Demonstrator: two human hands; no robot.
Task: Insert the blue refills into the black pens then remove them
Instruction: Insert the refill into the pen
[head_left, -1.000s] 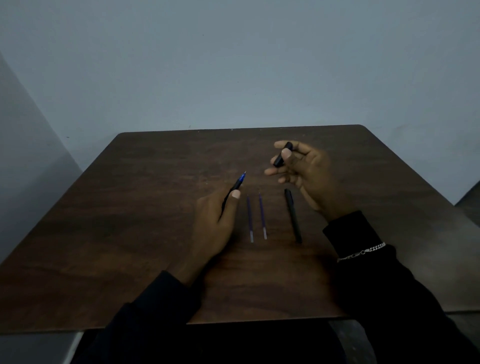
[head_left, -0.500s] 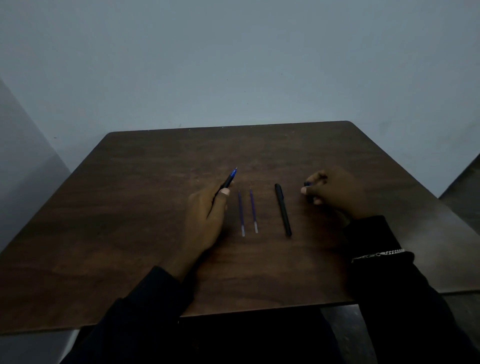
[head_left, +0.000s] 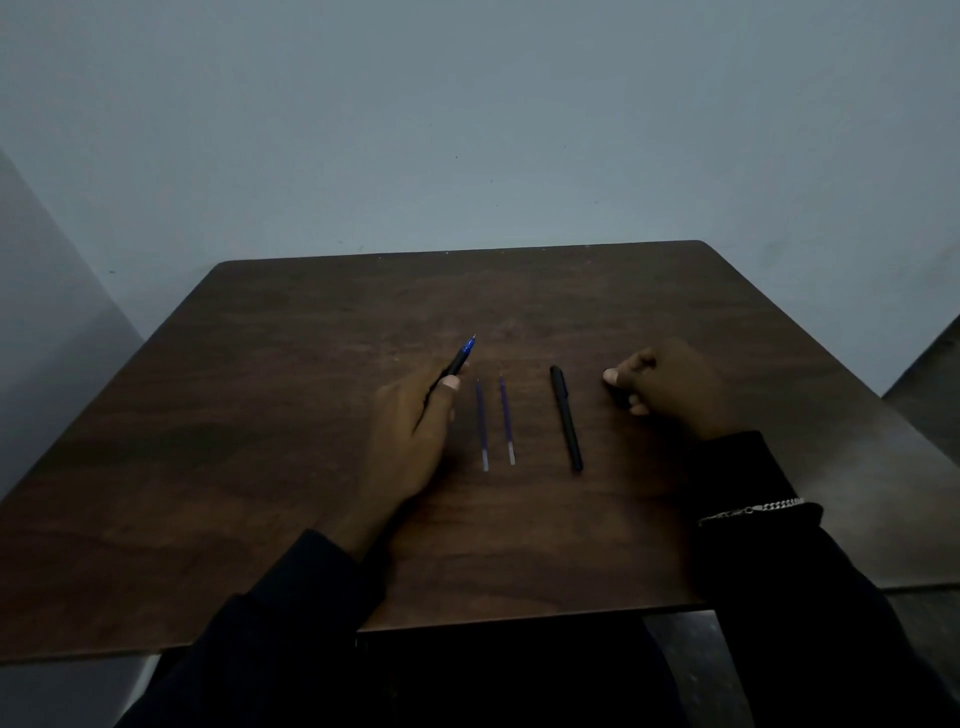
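**Pen in the left hand, two refills on the table**

The left hand (head_left: 410, 436) rests on the dark wooden table (head_left: 260, 415), fingers closed around a slim black pen with a blue refill tip (head_left: 460, 358) pointing away. Just beside it lie two thin blue refills (head_left: 493, 421), parallel, then a capped black pen (head_left: 566, 418). The right hand (head_left: 670, 387) sits curled near that pen, apart from it; whether it grips anything I cannot tell.
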